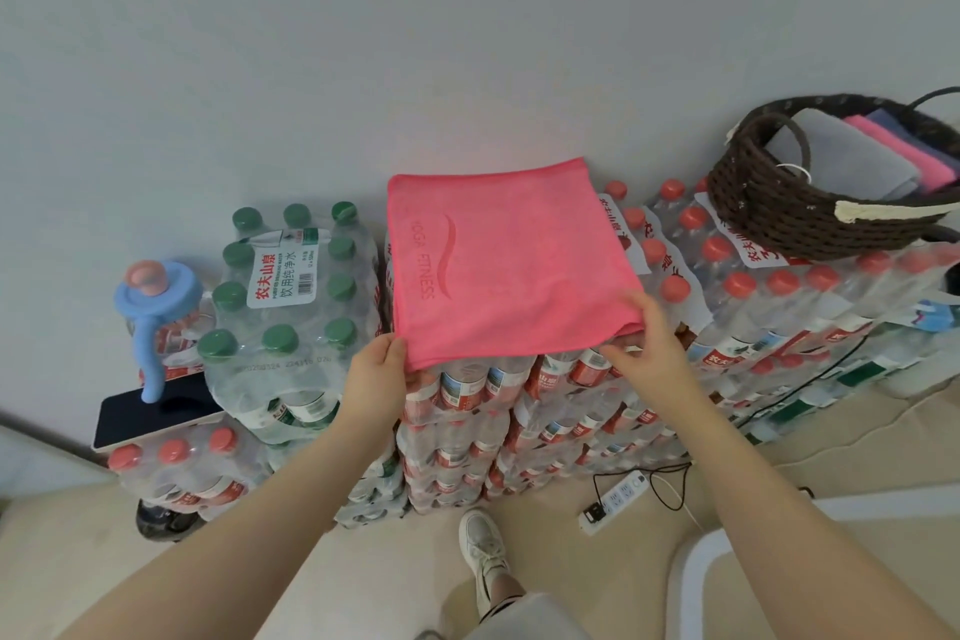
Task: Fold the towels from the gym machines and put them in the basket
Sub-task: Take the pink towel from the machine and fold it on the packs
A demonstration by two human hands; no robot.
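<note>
A pink towel (511, 260) with "YOGA FITNESS" on it lies folded flat on top of stacked packs of bottled water. My left hand (379, 369) pinches its near left corner. My right hand (647, 335) grips its near right corner, fingers over the cloth. A dark brown woven basket (789, 218) sits on the bottle packs at the far right, apart from the towel. Inside it lie folded grey (841, 156), pink (901, 151) and blue towels side by side.
Packs of water bottles (296, 296) with green and red caps are stacked against a white wall. A blue and pink bottle (156, 296) and a dark phone (156, 411) rest at the left. A power strip (613, 504) and cables lie on the floor by my shoe (483, 551).
</note>
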